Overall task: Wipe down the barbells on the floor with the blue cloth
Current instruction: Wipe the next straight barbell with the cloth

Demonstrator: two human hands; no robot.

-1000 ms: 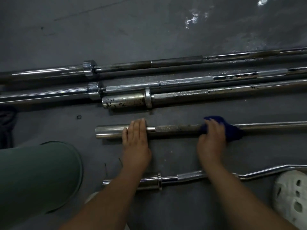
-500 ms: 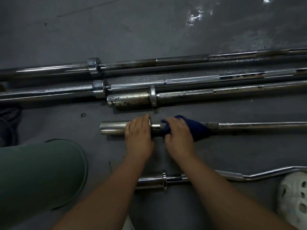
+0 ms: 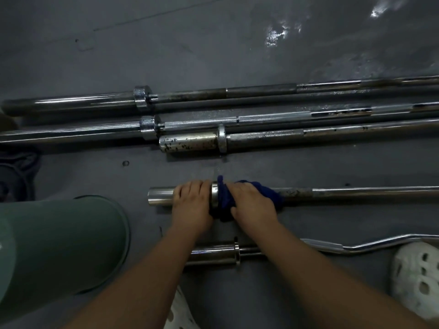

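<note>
Several steel barbells lie side by side on the dark floor. The one nearest my hands (image 3: 356,194) runs left to right across the middle. My left hand (image 3: 192,205) rests palm-down on its shiny sleeve, pinning it. My right hand (image 3: 251,205) presses the blue cloth (image 3: 225,200) around the shaft right against the sleeve collar, touching my left hand. Three longer barbells lie further away: the far one (image 3: 237,92), the middle one (image 3: 261,119) and a rust-spotted one (image 3: 273,136). A curl bar (image 3: 370,244) lies under my forearms, partly hidden.
My green-clad knee (image 3: 59,248) fills the lower left. A white perforated clog (image 3: 415,279) sits at the lower right, another one (image 3: 180,312) below my arms. A dark coiled object (image 3: 16,172) lies at the left edge. Wet sheen marks the floor at top right.
My right hand slid the blue cloth leftward along the shaft, from well right of the sleeve up to the collar beside my left hand. The left hand stayed on the sleeve.
</note>
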